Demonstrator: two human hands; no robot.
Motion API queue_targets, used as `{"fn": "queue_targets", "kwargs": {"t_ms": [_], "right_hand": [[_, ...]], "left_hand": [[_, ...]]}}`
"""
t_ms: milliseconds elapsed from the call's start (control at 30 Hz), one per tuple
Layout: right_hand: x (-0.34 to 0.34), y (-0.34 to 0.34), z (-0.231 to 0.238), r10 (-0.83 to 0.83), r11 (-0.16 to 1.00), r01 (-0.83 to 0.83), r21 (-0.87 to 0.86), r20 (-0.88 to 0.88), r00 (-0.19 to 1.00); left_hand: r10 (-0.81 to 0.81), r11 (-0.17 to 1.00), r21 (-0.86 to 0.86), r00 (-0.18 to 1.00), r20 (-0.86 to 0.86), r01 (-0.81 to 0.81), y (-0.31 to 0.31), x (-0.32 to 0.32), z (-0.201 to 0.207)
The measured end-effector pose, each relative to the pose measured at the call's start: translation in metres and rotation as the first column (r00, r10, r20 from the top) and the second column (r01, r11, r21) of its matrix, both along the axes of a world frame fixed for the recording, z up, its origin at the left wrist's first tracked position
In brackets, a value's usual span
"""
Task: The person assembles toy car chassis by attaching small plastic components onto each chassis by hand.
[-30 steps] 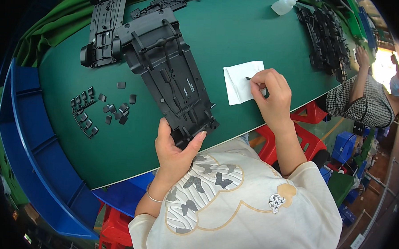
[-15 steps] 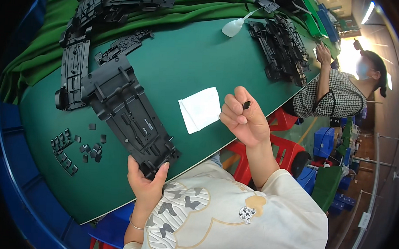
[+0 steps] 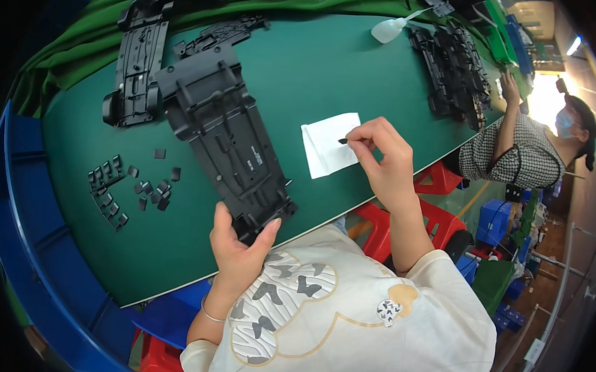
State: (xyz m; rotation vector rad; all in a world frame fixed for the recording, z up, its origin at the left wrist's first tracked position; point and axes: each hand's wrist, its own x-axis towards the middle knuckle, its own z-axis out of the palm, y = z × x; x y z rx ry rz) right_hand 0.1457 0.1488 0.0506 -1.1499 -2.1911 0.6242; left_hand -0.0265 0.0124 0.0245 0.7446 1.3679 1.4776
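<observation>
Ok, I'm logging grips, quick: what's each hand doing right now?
Left hand: closed, holding the near end of the long black plastic part.
Right hand: closed, pinching a small black piece.

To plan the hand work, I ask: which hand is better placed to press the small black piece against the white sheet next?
Probably the right hand: it pinches the small black piece over the white sheet. The left hand is occupied, holding the near end of the black plastic chassis.
</observation>
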Motion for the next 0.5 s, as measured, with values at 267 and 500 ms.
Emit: {"fn": "queue_targets", "kwargs": {"t_ms": [267,500], "right_hand": [[-0.003,0.006,-0.003,0.068,0.994,-0.082,0.077,0.169,0.983],[-0.008,0.011,-0.002,0.157,0.97,-0.207,0.125,0.323,0.933]], "left_hand": [[-0.01,1.0,0.001,1.0,0.018,0.01,0.001,0.0,0.001],[-0.015,1.0,0.013,1.0,0.012,0.015,0.0,-0.002,-0.001]]}}
